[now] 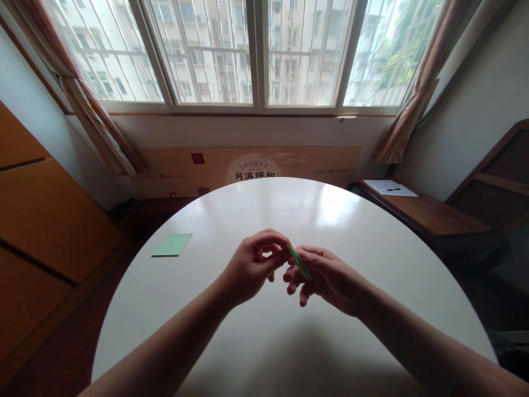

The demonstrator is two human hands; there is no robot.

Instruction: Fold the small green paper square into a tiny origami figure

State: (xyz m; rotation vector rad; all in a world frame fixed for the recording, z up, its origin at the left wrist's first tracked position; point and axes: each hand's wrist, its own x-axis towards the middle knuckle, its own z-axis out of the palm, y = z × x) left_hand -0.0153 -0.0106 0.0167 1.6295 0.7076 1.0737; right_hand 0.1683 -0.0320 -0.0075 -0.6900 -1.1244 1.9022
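A small piece of folded green paper (299, 263) is held above the table, seen nearly edge-on. My left hand (258, 262) pinches its upper end between thumb and fingers. On the other side, my right hand (324, 273) grips it between thumb and index finger, with its other fingers hanging loosely spread beneath. The exact shape of the folds cannot be made out from this angle. A light green stack of square paper (172, 245) lies on the table to the left, apart from both hands.
The round white table (264, 207) reaches toward the window wall. To its right stands a brown wooden side table (450, 212) with white paper (384, 187) and a black pen (393, 189). An orange-brown cabinet (53, 220) is at the left, and a printed box (165, 165) lies behind the table.
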